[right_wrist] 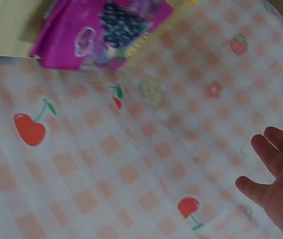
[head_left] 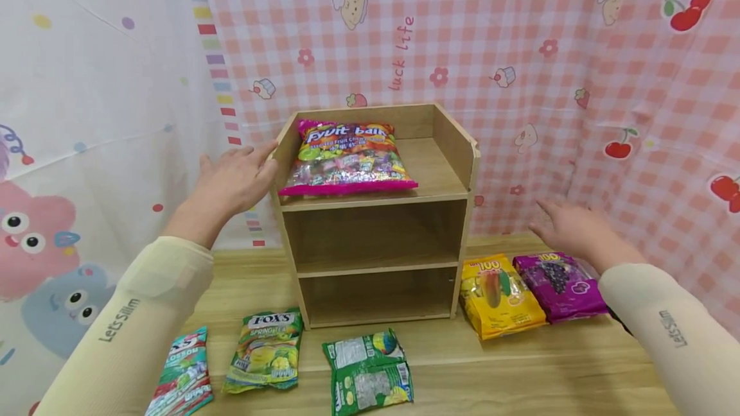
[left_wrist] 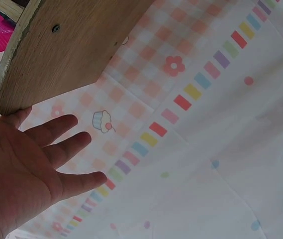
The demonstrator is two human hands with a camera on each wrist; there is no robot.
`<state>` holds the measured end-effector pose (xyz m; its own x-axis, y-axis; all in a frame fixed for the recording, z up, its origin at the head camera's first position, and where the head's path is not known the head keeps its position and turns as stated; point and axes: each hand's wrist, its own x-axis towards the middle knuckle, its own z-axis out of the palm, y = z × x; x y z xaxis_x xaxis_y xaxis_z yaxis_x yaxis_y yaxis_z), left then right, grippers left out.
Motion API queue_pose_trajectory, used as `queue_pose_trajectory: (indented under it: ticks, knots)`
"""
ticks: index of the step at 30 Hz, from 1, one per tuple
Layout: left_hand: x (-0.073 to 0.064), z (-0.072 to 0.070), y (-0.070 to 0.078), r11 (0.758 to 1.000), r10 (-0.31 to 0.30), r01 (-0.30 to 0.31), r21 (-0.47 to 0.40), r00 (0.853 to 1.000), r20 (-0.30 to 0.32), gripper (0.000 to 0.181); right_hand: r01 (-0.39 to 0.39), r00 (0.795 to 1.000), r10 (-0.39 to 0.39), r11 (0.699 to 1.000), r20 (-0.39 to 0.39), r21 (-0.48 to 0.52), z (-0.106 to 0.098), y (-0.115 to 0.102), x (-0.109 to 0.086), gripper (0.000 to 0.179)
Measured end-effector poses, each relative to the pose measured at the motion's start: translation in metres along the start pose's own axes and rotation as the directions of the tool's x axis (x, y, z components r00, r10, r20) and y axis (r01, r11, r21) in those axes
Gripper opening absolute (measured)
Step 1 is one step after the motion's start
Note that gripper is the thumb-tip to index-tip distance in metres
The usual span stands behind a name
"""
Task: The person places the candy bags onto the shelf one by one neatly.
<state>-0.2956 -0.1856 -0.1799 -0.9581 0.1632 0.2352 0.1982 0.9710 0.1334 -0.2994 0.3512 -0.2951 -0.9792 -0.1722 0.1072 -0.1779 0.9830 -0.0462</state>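
Note:
My left hand (head_left: 237, 175) is at the upper left side of a small wooden shelf (head_left: 376, 199). In the left wrist view its fingers (left_wrist: 56, 130) are spread and fairly straight, with the thumb and index finger right at the corner of the side panel (left_wrist: 56, 55). On the shelf's top level lies a pink-edged bag of fruit chews (head_left: 349, 159). My right hand (head_left: 578, 231) is in the air right of the shelf, holding nothing, its fingers (right_wrist: 270, 152) apart. Below it lies a purple candy bag with grapes (head_left: 557, 287).
Beside the purple bag lies a yellow candy bag (head_left: 500, 297). On the table (head_left: 462, 377) in front are a Fox's spring tea bag (head_left: 266, 348), a green bag (head_left: 370, 371) and a teal-and-red bag (head_left: 184, 374). Patterned cloths (head_left: 491, 31) hang behind and at the sides.

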Motion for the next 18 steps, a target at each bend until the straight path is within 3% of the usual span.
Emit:
queue_pose_trajectory:
  ticks: [8, 18]
  knots:
    - [0.000, 0.000, 0.001, 1.000, -0.003, 0.003, -0.005, 1.000, -0.002, 0.061, 0.081, 0.997, -0.081, 0.996, 0.002, -0.030, 0.042, -0.013, -0.011, 0.072]
    - [0.000, 0.000, 0.001, 1.000, -0.006, 0.006, -0.011, 1.000, 0.002, 0.061, 0.248, 0.968, -0.250, 0.968, -0.024, -0.046, 0.077, -0.047, -0.029, 0.060]
